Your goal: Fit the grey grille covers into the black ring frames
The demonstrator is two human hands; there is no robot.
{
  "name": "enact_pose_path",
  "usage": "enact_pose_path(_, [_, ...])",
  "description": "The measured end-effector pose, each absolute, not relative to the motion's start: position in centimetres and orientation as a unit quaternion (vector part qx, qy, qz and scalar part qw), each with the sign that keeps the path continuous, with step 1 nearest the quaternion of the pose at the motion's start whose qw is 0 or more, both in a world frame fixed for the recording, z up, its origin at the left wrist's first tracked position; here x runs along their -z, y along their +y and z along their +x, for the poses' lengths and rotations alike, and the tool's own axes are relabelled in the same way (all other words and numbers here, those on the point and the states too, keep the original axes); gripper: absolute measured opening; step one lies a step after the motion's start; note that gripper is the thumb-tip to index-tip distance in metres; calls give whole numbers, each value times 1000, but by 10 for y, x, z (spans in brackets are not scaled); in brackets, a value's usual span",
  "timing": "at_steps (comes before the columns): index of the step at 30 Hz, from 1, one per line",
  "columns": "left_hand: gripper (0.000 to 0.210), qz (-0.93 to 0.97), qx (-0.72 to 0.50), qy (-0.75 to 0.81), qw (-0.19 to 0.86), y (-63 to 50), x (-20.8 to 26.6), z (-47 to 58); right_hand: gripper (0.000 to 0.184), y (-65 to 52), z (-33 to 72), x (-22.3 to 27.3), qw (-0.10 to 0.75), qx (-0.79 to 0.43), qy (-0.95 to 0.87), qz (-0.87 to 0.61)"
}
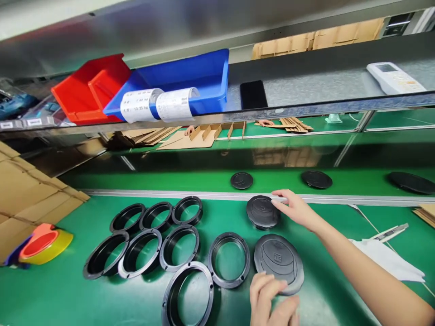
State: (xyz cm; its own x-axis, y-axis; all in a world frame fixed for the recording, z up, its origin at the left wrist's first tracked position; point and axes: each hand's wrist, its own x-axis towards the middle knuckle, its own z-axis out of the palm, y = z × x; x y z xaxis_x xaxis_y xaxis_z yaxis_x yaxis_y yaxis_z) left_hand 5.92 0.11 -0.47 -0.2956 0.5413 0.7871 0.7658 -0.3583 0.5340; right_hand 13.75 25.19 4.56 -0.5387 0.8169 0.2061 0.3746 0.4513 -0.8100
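Two round black caps with a moulded pattern lie one behind the other on the green table. My right hand (292, 209) is at the right edge of the rear cap (262, 211), thumb and fingers apart. Whether it touches that rim I cannot tell. Close to the near edge of the front cap (278, 260) is my left hand (273, 301), its fingers loosely bent and spread with nothing seen in them. Left of the caps stand several black flanged rings, among them one ring (211, 267) beside the front cap and another ring (166, 296) nearer me.
Behind a metal rail (217, 195), more black caps (316, 179) lie on a green belt. A shelf above holds a red bin (91, 88), a blue bin (183, 72) and a phone (253, 94). Tape (45, 244) sits left; tweezers (390, 232) and white cloth (389, 260) right.
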Motion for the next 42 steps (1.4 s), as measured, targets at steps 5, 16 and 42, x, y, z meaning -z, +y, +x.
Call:
enact_pose_path(5, [36,-598,555,-579,-3,-15,-8,22,54,258,110,-37,277,-378,-809,-354])
enact_pose_path(16, [41,-664,516,-539,-55,-18,-13,21,79,255,115,-8,384,-283,-809,-344])
enact_pose_path(42, [27,-536,465,-690,-145,16,-44,25,57,262,119,47,466,-482,-635,-383])
